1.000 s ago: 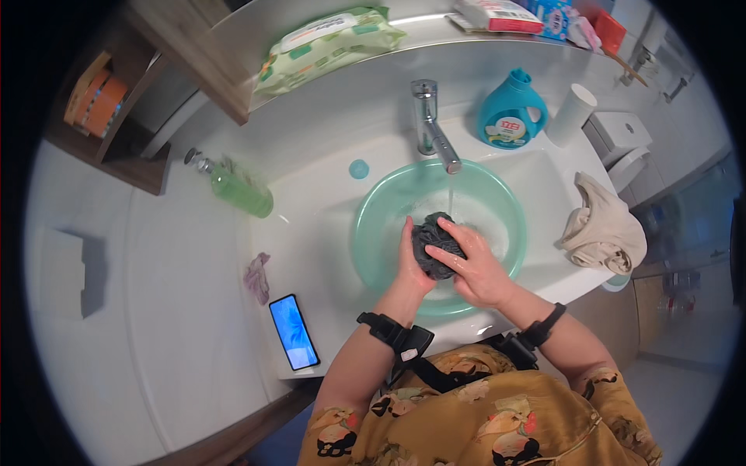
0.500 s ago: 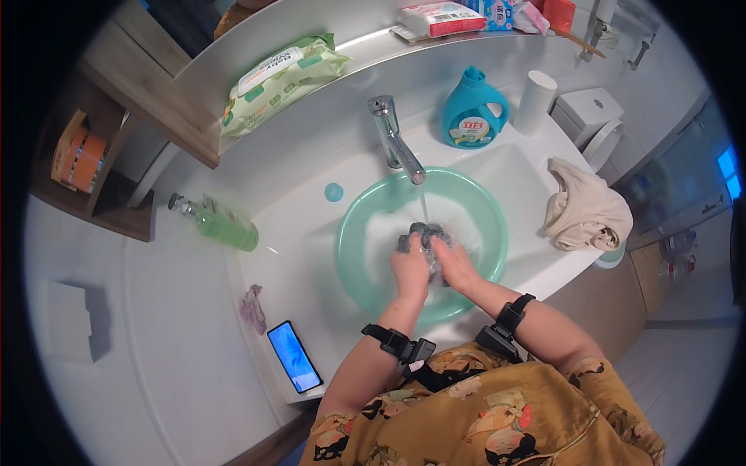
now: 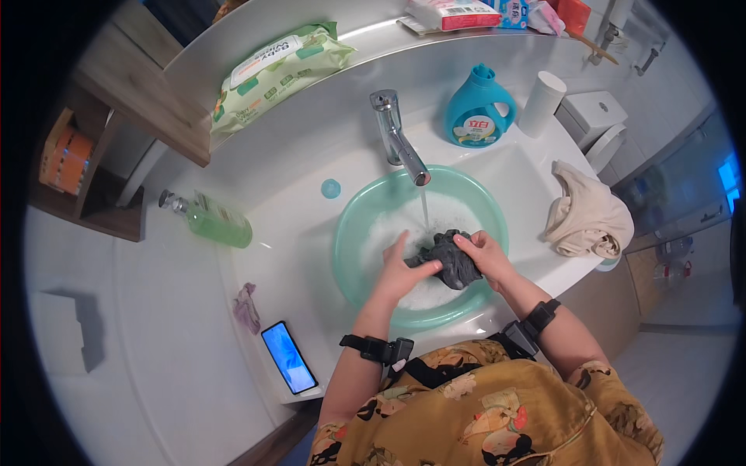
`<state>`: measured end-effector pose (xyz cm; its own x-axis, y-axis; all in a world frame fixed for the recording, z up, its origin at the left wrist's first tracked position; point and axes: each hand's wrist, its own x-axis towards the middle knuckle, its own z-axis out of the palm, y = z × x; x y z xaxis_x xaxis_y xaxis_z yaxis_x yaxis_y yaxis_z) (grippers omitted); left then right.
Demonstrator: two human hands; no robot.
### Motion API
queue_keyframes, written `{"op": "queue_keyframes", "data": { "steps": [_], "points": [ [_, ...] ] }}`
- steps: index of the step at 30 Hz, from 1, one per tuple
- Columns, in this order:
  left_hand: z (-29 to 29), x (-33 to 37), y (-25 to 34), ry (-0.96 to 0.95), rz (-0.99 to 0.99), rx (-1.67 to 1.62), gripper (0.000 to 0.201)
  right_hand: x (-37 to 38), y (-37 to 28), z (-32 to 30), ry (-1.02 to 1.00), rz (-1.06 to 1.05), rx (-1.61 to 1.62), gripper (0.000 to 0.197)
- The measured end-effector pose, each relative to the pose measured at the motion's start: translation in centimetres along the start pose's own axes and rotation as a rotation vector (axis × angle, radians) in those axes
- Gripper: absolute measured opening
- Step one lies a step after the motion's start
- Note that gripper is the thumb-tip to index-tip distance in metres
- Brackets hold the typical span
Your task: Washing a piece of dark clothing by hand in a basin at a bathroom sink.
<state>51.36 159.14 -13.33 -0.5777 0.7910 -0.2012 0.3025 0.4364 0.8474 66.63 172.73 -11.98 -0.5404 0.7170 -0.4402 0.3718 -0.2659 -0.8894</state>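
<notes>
— Left hand (image 3: 400, 268) and right hand (image 3: 483, 255)?
— Both clamped on our dark cloth (image 3: 447, 256), bunched without clear axis, in the green basin (image 3: 353, 233).
— Surroundings?
— Tap (image 3: 396, 140) overhead; detergent bottle (image 3: 475, 109) behind.

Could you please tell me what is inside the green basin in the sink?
Inside the green basin there is foamy water, and both hands, left and right, grip a dark wet cloth under the tap's stream. The cloth and hands cover the basin's bottom.
</notes>
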Motion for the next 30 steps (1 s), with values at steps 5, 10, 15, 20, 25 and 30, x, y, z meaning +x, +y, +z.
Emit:
{"op": "queue_keyframes", "data": {
  "steps": [5,10,15,20,25,30],
  "points": [
    [0.5,-0.7,0.6,-0.308,-0.007,0.021,0.046,-0.2,0.3,-0.5,-0.081,0.002,-0.098,0.040],
    [-0.7,-1.8,0.6,-0.124,0.134,0.217,0.032,0.2,-0.6,-1.7,-0.094,0.073,-0.152,0.042],
    [-1.1,-2.3,2.1,-0.268,-0.257,-0.918,0.038,2.2,1.6,-2.7,-0.258,0.063,-0.098,0.044],
    [-1.9,-1.9,2.3,-0.235,-0.266,-1.162,0.043,-0.9,0.3,-0.5,-0.591,-0.213,0.092,0.054],
    [-0.8,-1.9,1.3,-0.171,-0.217,-0.820,0.048,-1.3,0.4,1.3,-0.480,-0.237,0.020,0.050],
    [-1.7,-2.1,-1.2,-0.096,-0.042,-0.586,0.053,0.9,0.7,-0.1,-0.156,-0.207,-0.011,0.025]
  ]
}}
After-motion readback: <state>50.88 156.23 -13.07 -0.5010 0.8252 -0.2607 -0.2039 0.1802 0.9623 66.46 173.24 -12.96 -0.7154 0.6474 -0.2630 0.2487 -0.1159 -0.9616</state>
